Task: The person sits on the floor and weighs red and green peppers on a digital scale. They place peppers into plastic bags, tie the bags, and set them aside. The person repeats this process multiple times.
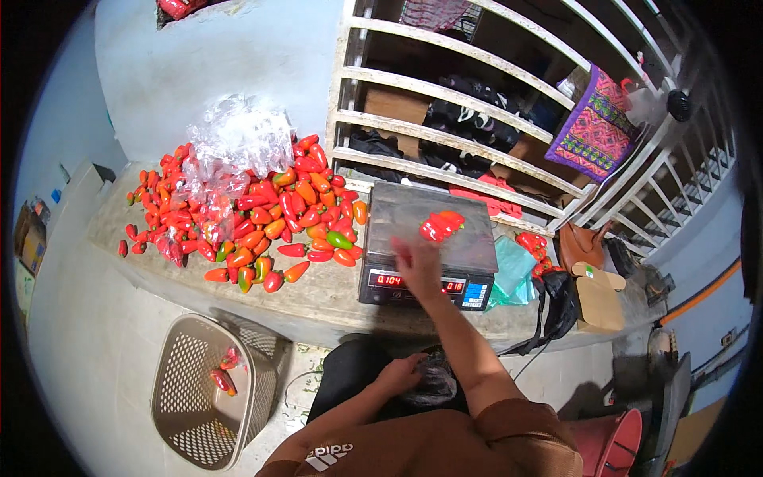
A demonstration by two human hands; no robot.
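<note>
My right hand [421, 268], blurred by motion, reaches over the front edge of a digital scale [381, 203] with lit red digits. Whether its fingers hold anything cannot be made out. A small cluster of red peppers [441, 226] lies on the scale's plate, just beyond those fingers. Down at my lap, my left hand [399, 374] grips clear plastic bags [434, 381]. To the left of the scale spreads a large pile of red, orange and a few green peppers [262, 220]. Crumpled clear plastic bags [238, 137] lie over the back of it.
A beige perforated basket [262, 381] with a few peppers inside stands on the floor at left. Right of the scale are teal plastic bags [512, 271], bagged peppers [532, 247], a black bag [560, 301] and a brown bag [581, 247]. White window bars [447, 143] rise behind.
</note>
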